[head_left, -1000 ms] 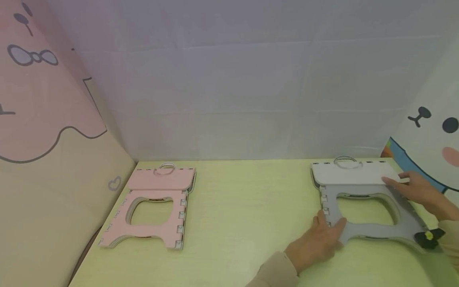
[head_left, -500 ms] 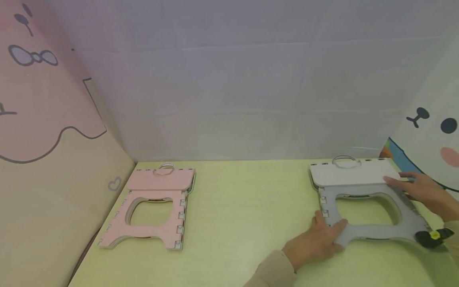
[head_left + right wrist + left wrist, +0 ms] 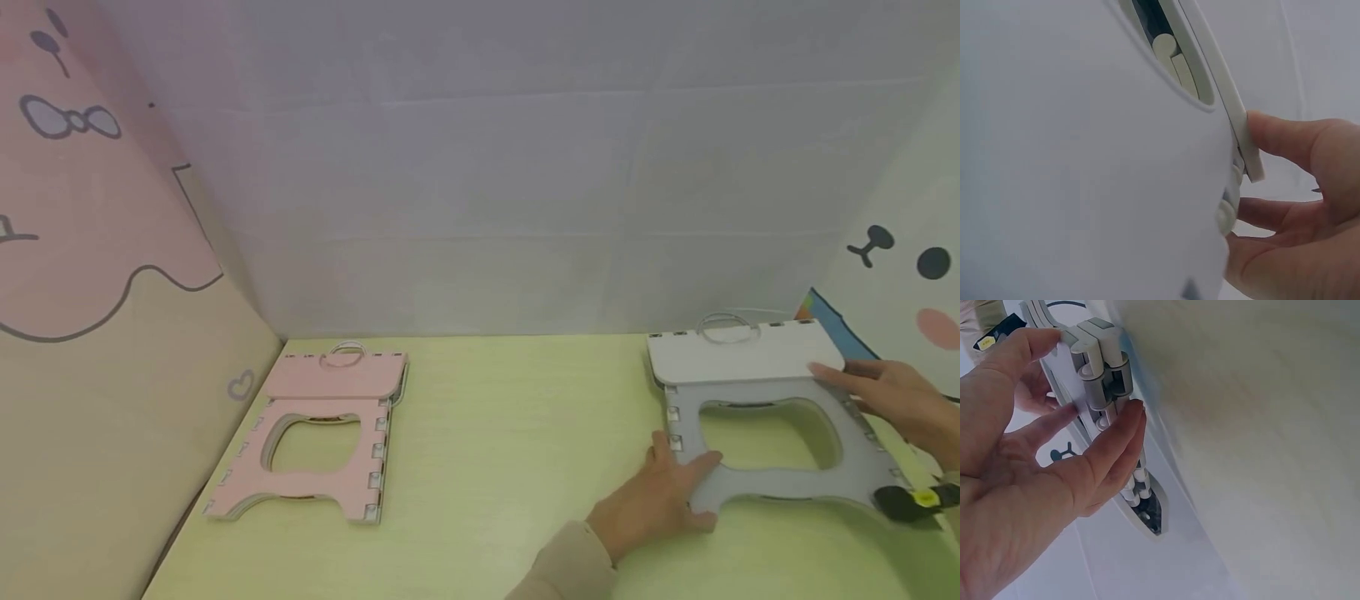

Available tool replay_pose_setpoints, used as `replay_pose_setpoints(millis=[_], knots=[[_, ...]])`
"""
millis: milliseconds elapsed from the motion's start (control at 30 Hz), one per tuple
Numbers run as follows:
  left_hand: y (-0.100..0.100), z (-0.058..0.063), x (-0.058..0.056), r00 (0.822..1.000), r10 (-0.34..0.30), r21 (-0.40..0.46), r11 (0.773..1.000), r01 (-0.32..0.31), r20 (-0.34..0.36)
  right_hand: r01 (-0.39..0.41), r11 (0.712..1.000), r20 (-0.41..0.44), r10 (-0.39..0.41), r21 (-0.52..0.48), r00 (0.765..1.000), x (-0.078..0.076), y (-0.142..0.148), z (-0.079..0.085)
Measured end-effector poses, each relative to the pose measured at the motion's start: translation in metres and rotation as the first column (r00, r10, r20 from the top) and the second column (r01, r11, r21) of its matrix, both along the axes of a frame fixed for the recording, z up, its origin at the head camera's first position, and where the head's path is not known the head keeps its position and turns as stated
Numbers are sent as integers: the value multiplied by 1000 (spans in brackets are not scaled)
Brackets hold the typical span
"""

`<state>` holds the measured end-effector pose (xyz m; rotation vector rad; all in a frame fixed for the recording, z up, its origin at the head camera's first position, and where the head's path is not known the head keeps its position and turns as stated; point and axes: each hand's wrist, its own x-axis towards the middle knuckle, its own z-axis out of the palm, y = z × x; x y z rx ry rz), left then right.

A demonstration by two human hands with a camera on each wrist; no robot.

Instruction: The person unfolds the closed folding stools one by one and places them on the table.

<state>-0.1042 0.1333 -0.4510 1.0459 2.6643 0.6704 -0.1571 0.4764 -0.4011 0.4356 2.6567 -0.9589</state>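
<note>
- Gray-white folding stool (image 3: pixel 776 483): left hand (image 3: pixel 651 504) grips its near left edge, right hand (image 3: pixel 896 398) its right edge.
- Even, level pressure should steady it best.

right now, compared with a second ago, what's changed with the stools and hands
The grey-and-white folding stool has shifted slightly upward in the head view, most clearly at its far right corner. The left hand and right hand have shifted slightly with it, both still gripping it; neither let go. The pink folding stool stayed put on the table.
</note>
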Motion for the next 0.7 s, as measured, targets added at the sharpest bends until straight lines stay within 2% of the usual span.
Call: replay_pose_setpoints(millis=[167,267,467,700], knots=[[-4,2,-1,999,19,26,1000,-18,-36,35,999,41,-34,-15,999,1,-3,6],[-6,2,-1,997,11,36,999,-9,-71,38,999,23,-38,0,999,3,-5,10],[-6,4,-1,994,0,42,999,5,-110,-43,998,-58,45,35,997,4,-7,17],[-6,5,-2,996,0,45,999,4,-92,-89,994,-36,92,61,995,6,-3,23]])
